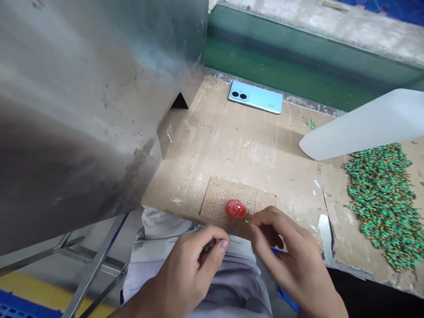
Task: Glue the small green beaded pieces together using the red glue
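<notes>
My left hand is curled in a loose fist around several small green pieces, mostly hidden by the fingers. Thumb and forefinger of my right hand pinch one tiny green piece, which sticks out past the fingertips. Just beyond it, a glossy red blob sits on a speckled rectangle of cardboard near the table's front edge. To the right lies a large pile of similar green pieces with yellowish and dark ends.
A large metal housing fills the left side. At the table's back lies a light blue phone. A white curved sheet slants over the back of the pile. Cardboard covers the tabletop; a green panel stands behind.
</notes>
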{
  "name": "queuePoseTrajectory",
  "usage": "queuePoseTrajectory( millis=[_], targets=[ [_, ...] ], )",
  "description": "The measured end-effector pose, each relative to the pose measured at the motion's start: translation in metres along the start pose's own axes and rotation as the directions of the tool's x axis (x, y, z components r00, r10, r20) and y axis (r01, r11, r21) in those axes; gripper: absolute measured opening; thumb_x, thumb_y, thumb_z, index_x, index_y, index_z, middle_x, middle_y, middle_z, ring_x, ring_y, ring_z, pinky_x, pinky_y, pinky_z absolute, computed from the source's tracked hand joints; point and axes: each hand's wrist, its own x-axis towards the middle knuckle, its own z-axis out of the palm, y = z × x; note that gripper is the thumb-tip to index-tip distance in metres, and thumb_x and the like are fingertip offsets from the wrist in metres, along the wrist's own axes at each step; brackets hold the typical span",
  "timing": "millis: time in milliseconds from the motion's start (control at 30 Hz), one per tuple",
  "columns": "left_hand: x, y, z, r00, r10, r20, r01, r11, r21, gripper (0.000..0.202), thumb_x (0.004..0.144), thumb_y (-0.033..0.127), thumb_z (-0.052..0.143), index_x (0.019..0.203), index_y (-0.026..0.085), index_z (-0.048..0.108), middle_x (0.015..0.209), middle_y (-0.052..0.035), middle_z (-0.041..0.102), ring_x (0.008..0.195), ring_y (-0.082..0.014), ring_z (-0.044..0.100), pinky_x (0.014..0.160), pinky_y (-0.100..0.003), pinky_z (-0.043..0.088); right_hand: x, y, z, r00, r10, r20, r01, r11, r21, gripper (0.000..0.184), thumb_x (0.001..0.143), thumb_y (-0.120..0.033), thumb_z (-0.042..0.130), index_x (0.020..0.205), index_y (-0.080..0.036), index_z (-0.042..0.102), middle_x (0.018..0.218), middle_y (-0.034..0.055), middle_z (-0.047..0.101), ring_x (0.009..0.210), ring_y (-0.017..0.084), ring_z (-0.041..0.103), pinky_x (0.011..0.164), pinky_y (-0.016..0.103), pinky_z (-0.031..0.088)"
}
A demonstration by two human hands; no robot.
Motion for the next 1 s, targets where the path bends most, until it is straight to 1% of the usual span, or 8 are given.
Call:
queuePoseTrajectory(
  millis=[100, 167, 200, 367, 567, 700, 867, 1000],
  targets=[
    [0.0, -0.006, 0.002, 0.999, 0.033, -0.024, -0.032, 0.998, 0.057, 0.028, 0.111, 0.026, 0.048, 0.121, 0.022, 0.073, 0.099, -0.0042, 0.081, 0.088, -0.0194, 0.077, 0.08, -0.028, 0.055, 0.005, -0.002, 0.003, 0.997, 0.012, -0.074, -0.021, 0.992, -0.124, 0.011, 0.104, -0.016, 0.06, 0.097, -0.024, 0.061, 0.077, -0.003, 0.061, 0.057, 0.011, 0.052, 0.054, 0.025, 0.042],
    [0.0, -0.01, 0.003, 0.998, 0.052, -0.033, -0.049, 0.994, 0.093, 0.032, 0.11, 0.024, 0.049, 0.134, 0.023, 0.071, 0.111, -0.0067, 0.083, 0.099, -0.0222, 0.079, 0.088, -0.03, 0.057, 0.006, -0.001, 0.007, 0.997, 0.008, -0.074, -0.021, 0.984, -0.177, 0.009, 0.104, -0.018, 0.061, 0.096, -0.024, 0.061, 0.077, -0.0027, 0.062, 0.055, 0.011, 0.051, 0.051, 0.026, 0.039],
    [0.0, -0.011, 0.004, 0.997, 0.063, -0.038, -0.058, 0.992, 0.111, 0.035, 0.11, 0.023, 0.05, 0.138, 0.023, 0.07, 0.111, -0.0078, 0.084, 0.099, -0.0234, 0.08, 0.089, -0.032, 0.059, 0.006, -0.001, 0.009, 0.998, 0.009, -0.066, -0.022, 0.98, -0.198, 0.009, 0.104, -0.019, 0.061, 0.096, -0.024, 0.061, 0.077, -0.0025, 0.063, 0.054, 0.011, 0.051, 0.051, 0.027, 0.038],
    [0.002, -0.015, 0.006, 0.99, 0.126, -0.059, -0.115, 0.979, 0.171, 0.041, 0.108, 0.02, 0.052, 0.144, 0.021, 0.07, 0.1, -0.011, 0.086, 0.086, -0.0268, 0.082, 0.084, -0.036, 0.064, 0.008, 0.0, 0.012, 0.998, 0.024, -0.052, -0.037, 0.964, -0.263, 0.012, 0.105, -0.022, 0.059, 0.093, -0.023, 0.063, 0.073, -0.0021, 0.063, 0.053, 0.011, 0.053, 0.051, 0.027, 0.039],
    [0.005, -0.024, 0.008, 0.982, 0.167, -0.083, -0.143, 0.961, 0.238, 0.046, 0.104, 0.017, 0.059, 0.149, 0.022, 0.067, 0.109, -0.0136, 0.086, 0.089, -0.0301, 0.084, 0.081, -0.036, 0.065, 0.013, -0.004, 0.01, 0.999, -0.004, -0.039, -0.009, 0.944, -0.33, 0.017, 0.104, -0.019, 0.059, 0.088, -0.021, 0.064, 0.069, -0.0025, 0.06, 0.054, 0.012, 0.055, 0.054, 0.026, 0.039],
    [0.005, -0.026, 0.01, 0.98, 0.19, -0.065, -0.162, 0.94, 0.301, 0.047, 0.105, 0.017, 0.058, 0.151, 0.022, 0.065, 0.109, -0.0123, 0.086, 0.085, -0.0286, 0.084, 0.074, -0.034, 0.064, 0.014, -0.005, 0.01, 1.0, 0.009, -0.019, -0.015, 0.939, -0.345, 0.019, 0.105, -0.021, 0.059, 0.086, -0.021, 0.064, 0.068, -0.0025, 0.059, 0.053, 0.012, 0.054, 0.054, 0.026, 0.039],
    [0.006, -0.023, 0.01, 0.971, 0.228, -0.077, -0.188, 0.92, 0.345, 0.045, 0.103, 0.014, 0.059, 0.146, 0.019, 0.068, 0.098, -0.0111, 0.087, 0.076, -0.0262, 0.083, 0.067, -0.031, 0.062, 0.013, -0.003, 0.01, 1.0, 0.0, -0.013, -0.005, 0.936, -0.353, 0.019, 0.105, -0.021, 0.058, 0.087, -0.021, 0.064, 0.068, -0.0029, 0.058, 0.053, 0.013, 0.053, 0.054, 0.027, 0.038],
    [0.006, -0.027, 0.01, 0.96, 0.269, -0.081, -0.22, 0.899, 0.379, 0.044, 0.104, 0.014, 0.057, 0.147, 0.018, 0.066, 0.099, -0.0101, 0.087, 0.076, -0.0259, 0.084, 0.067, -0.031, 0.064, 0.011, -0.006, 0.008, 1.0, 0.007, -0.024, -0.014, 0.95, -0.311, 0.017, 0.105, -0.02, 0.06, 0.089, -0.021, 0.064, 0.069, -0.0038, 0.056, 0.054, 0.012, 0.052, 0.054, 0.026, 0.038]
  ],
)
